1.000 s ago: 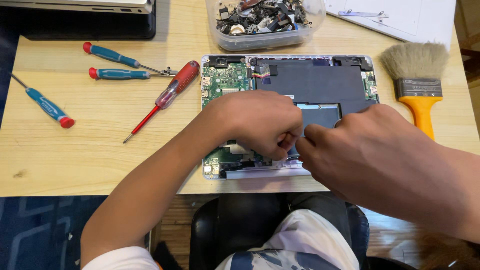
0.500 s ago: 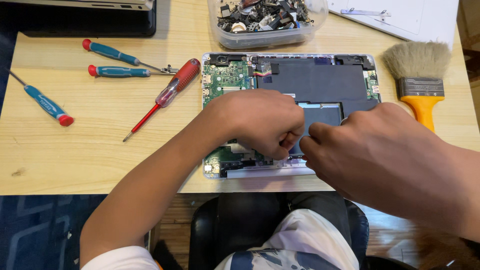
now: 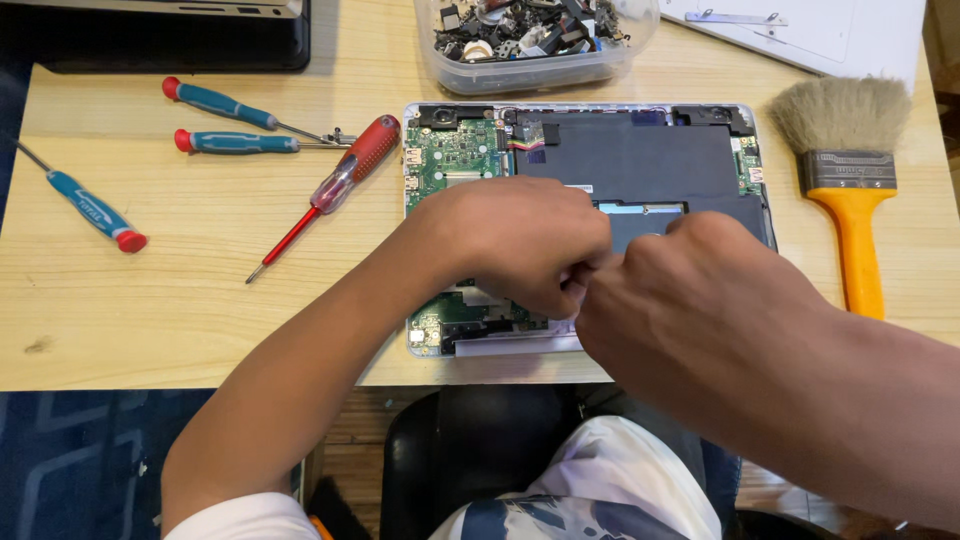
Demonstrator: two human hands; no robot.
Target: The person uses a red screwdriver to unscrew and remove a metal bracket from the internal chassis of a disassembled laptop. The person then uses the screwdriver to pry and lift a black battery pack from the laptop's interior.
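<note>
I watched both hands bunched together over the opened laptop (image 3: 590, 160), which lay bottom-up on the wooden tabletop (image 3: 200, 290) with its green circuit board and dark battery panel bare. The left hand (image 3: 520, 245) was curled into a loose fist, its fingers tucked under and meeting the right hand (image 3: 700, 310) near the lower middle of the board; whether either set of fingers was clamped on a part I could not tell, since the knuckles hid the tips. My worry was that a hard pull at that hidden spot could tear a thin cable or connector. A slip might also drag a wrist across the exposed board. The red screwdriver (image 3: 340, 180) lay just beside the laptop's left edge, and a knock could roll it.
</note>
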